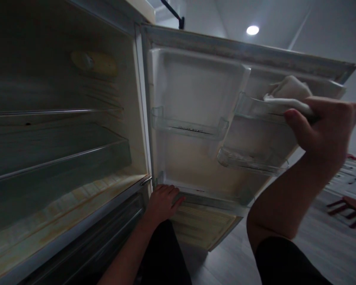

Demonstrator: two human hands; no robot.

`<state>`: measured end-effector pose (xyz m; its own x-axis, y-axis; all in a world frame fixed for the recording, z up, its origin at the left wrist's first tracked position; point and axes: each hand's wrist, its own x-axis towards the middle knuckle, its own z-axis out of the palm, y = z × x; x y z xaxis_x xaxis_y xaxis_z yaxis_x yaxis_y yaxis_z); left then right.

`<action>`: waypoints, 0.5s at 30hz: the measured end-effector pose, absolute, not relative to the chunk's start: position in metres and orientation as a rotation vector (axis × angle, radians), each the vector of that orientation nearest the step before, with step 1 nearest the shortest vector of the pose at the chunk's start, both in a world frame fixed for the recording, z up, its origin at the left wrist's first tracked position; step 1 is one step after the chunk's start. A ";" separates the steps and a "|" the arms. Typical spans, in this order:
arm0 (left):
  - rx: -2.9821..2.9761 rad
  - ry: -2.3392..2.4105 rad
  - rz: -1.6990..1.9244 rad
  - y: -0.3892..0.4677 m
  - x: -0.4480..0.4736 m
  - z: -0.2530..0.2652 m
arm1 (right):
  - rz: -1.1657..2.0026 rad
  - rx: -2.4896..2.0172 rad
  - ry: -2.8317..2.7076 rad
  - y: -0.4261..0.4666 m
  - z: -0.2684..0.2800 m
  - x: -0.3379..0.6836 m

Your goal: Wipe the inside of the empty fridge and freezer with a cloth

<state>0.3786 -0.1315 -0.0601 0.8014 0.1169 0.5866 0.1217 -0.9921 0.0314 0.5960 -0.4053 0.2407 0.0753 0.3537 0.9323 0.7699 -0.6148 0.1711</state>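
Note:
My right hand (pixel 329 126) is raised at the upper right of the open refrigerator door (pixel 195 83). It is closed around a whitish cloth (pixel 293 89), bunched at the upper clear door shelf (pixel 252 106). Low on the door near the hinge, my left hand (pixel 165 200) has its fingers curled over the rim of the bottom door shelf (pixel 213 198), thumb stretched out along it. Its fingertips are partly hidden behind the rim. Another clear shelf (pixel 190 128) with dark lettering sits higher on the door's left half, and one more (pixel 249 160) on the right half.
The refrigerator interior (pixel 62 95) stands open on the left, with glass shelves, a clear drawer (pixel 62 170), a yellowish lamp cover (pixel 95 63) and brown stains along the bottom. A red stool (pixel 351 208) stands on the grey floor (pixel 240 253) at right, near white drawers (pixel 348 176).

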 end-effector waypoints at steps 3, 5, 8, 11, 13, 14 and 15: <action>-2.981 -0.195 -0.966 -0.130 0.377 -0.059 | -1.580 -1.988 -1.175 -0.408 0.243 0.599; -2.995 -0.197 -0.967 -0.130 0.377 -0.058 | -1.568 -2.035 -1.209 -0.412 0.246 0.600; -3.000 -0.200 -0.966 -0.131 0.377 -0.058 | -1.512 -2.180 -1.226 -0.415 0.251 0.597; -2.985 -0.185 -0.962 -0.132 0.379 -0.058 | -1.425 -2.304 -1.250 -0.409 0.259 0.586; -2.977 -0.179 -0.952 -0.131 0.379 -0.059 | -1.345 -2.357 -1.319 -0.397 0.265 0.576; -2.976 -0.179 -0.944 -0.131 0.379 -0.059 | -1.292 -2.378 -1.382 -0.389 0.269 0.571; -2.975 -0.180 -0.934 -0.131 0.379 -0.059 | -1.234 -2.396 -1.457 -0.380 0.273 0.567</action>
<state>0.3794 -0.1313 -0.0590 0.8144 0.1043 0.5708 0.1150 -0.9932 0.0175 0.5671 -0.3802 0.2732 0.2241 0.7116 0.6659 0.7740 -0.5451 0.3220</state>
